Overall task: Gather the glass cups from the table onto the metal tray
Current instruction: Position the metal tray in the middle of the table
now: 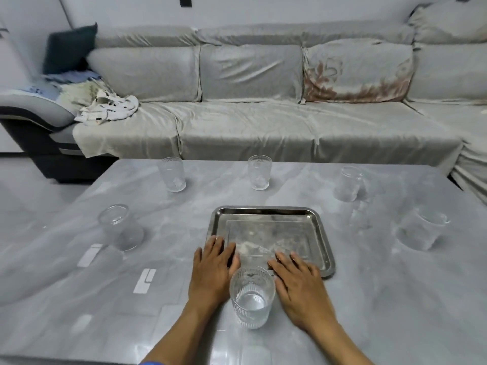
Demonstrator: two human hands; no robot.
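Fingers [216,248] of both hands lay spread flat, gripping nothing; nearest glass cup [252,296] stood between them, at six o'clock of the empty metal tray [322,243]; best to wrap it low.

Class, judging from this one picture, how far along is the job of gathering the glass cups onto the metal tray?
Done: nothing yet; the metal tray holds no cups. In hand: neither the left hand nor the right hand grips anything; both lie flat beside the nearest cup, fingertips over the tray's near edge. Left: all six cups, including the far ones and those at either side.
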